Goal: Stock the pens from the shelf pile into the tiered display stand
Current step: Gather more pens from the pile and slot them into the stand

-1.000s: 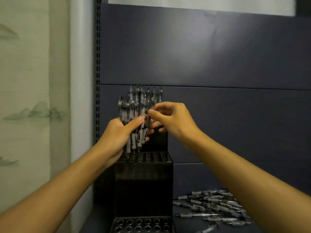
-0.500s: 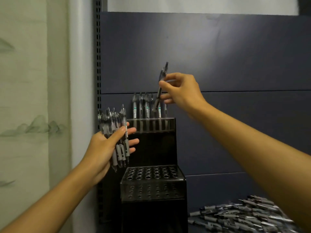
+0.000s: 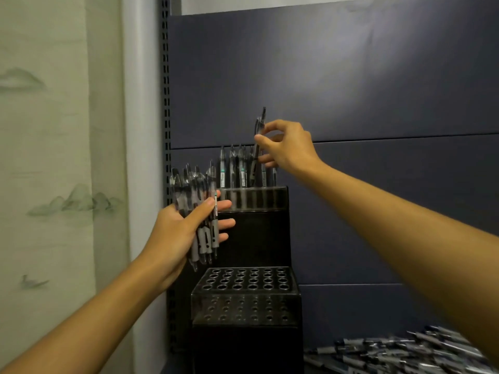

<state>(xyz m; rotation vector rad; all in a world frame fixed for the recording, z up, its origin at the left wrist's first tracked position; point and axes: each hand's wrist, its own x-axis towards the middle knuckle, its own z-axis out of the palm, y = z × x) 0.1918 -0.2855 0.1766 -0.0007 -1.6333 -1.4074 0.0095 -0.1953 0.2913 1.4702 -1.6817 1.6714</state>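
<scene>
We're up at the top tier of the stand (image 3: 244, 238), a glossy black plastic block stepped like stairs. Our right hand (image 3: 289, 147) pinches one pen (image 3: 256, 149) between thumb and fingertips, the other fingers curled loosely beneath. The pen hangs almost upright, its dark clip end above the hand and its tip down among the row (image 3: 243, 171) already standing in the top tier. Those pens stand straight, slim clear barrels with pale label bands, side by side along the back edge; whether the pinched pen's tip is in a hole we cannot tell.

Our left hand (image 3: 186, 233) grips a bundle (image 3: 198, 206) just left of the stand, thumb pressed across the front, fingers wrapped round behind with their tips poking out to the right. The bundle fans a little at the top, clear barrels with dark clips, and below the hand we see grey rubbery grips and pointed tips.

The middle tier (image 3: 245, 279) shows a flat top drilled with neat rows of round holes, and a translucent smoky front.

Down at the lower right the pile (image 3: 399, 352) lies loose on the shelf, a jumble of grey and clear barrels, blurred. Behind it all runs a smooth matte dark-blue panel (image 3: 351, 76), with a slotted metal upright (image 3: 165, 103) at its left edge.
</scene>
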